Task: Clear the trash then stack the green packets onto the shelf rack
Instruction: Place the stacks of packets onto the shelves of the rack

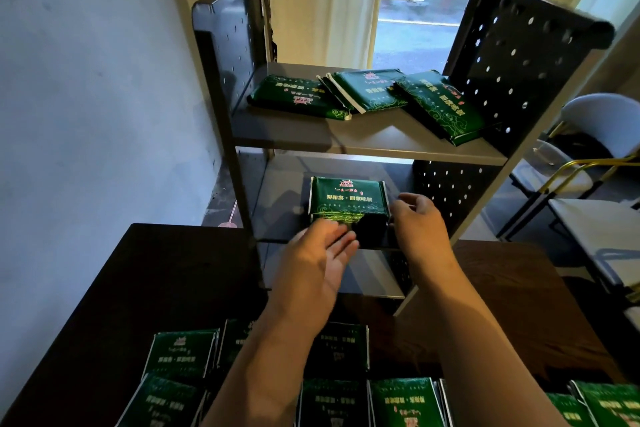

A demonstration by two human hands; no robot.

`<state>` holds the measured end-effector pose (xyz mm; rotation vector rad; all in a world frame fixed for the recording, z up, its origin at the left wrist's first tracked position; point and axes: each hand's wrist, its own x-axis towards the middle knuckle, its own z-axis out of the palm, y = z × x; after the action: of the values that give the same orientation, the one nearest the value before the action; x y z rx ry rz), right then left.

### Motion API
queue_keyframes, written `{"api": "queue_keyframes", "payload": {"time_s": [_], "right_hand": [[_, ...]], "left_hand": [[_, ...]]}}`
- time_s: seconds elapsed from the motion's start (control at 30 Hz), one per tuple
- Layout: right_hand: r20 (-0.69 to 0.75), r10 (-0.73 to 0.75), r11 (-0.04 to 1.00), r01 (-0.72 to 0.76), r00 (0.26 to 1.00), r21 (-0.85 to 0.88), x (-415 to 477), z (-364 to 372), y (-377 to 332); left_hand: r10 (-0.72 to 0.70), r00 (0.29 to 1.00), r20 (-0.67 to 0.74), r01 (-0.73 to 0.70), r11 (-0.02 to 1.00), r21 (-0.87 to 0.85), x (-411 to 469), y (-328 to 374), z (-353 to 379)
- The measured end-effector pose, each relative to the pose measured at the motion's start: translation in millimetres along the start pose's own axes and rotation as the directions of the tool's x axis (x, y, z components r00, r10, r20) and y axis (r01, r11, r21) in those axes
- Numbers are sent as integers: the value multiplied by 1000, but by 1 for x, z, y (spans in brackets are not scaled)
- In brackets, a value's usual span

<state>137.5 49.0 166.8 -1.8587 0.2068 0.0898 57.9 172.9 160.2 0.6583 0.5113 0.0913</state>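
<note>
Green packet stack (348, 199) sat on the middle shelf of the shelf rack (460, 152).
Left hand (318, 260) pressed straight fingers against its front; right hand (420, 222), fingers relaxed, hung just beside its right edge. Other packets (401, 402) lay on the table (138, 288).

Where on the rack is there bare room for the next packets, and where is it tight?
Bare room: the middle grey shelf left of the stack of green packets, up to the left post; and the top shelf front strip. Crowded: the top shelf's back, under three overlapping green packets.
</note>
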Motion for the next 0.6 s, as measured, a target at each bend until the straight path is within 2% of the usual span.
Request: {"api": "queue_keyframes", "payload": {"time_s": [0.07, 0.2, 0.4, 0.6], "right_hand": [[11, 27, 1000, -27, 1000, 6, 1, 3, -2], [47, 51, 998, -52, 998, 22, 4, 5, -5], [87, 69, 996, -73, 994, 46, 7, 23, -17], [118, 60, 995, -70, 991, 75, 18, 54, -28]], "left_hand": [[-105, 994, 42, 111, 980, -164, 3, -1, 6], [-165, 986, 25, 166, 959, -228, 0, 6, 13], [-173, 985, -7, 159, 924, -348, 9, 16, 12], [-93, 996, -14, 80, 917, -391, 25, 31, 6]]}}
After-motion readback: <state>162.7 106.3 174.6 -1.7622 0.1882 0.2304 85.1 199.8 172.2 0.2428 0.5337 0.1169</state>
